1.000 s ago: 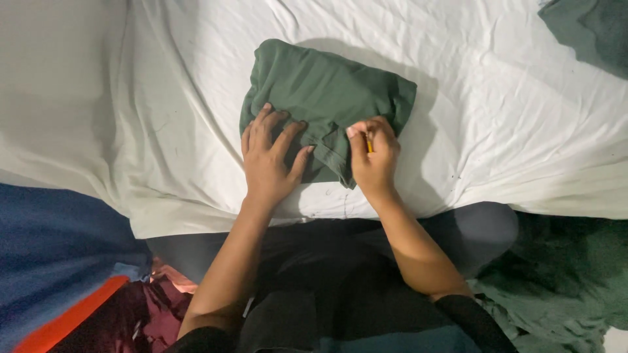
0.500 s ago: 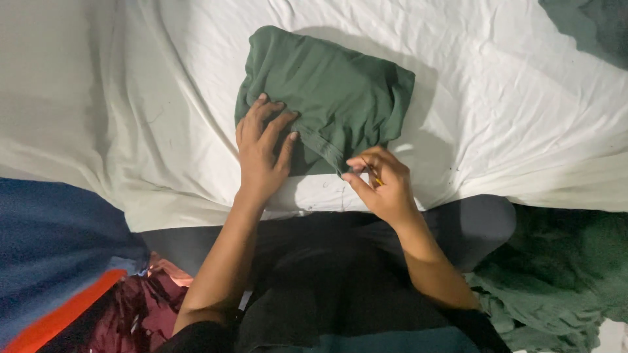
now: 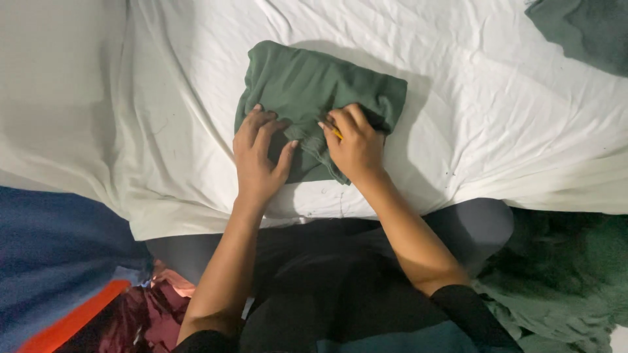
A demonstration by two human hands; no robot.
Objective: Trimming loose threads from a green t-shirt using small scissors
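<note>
Looking down through the head camera, we see our left hand (image 3: 258,157) lying flat, fingers spread, on the near left part of a folded green garment (image 3: 320,98) that rests on the white bed sheet (image 3: 490,117). That hand grips nothing; its open palm presses the cloth, which we judge keeps the fold from sliding on the smooth sheet. Just beside it, touching the same garment, our right hand (image 3: 356,145) is curled with fingers drawn narrow, pinching the near edge of the fabric; a small yellow object (image 3: 336,133) peeks out between the fingers, too hidden for us to tell what it is. The bulk of the garment lies beyond both hands, with a loose flap hanging below the right-hand pinch. Well apart from the grip, another green cloth (image 3: 589,33) sits at the far right corner, and a heap of green fabric (image 3: 562,274) lies beside our right forearm. A blue and orange cloth (image 3: 59,281) lies off our left elbow.
</note>
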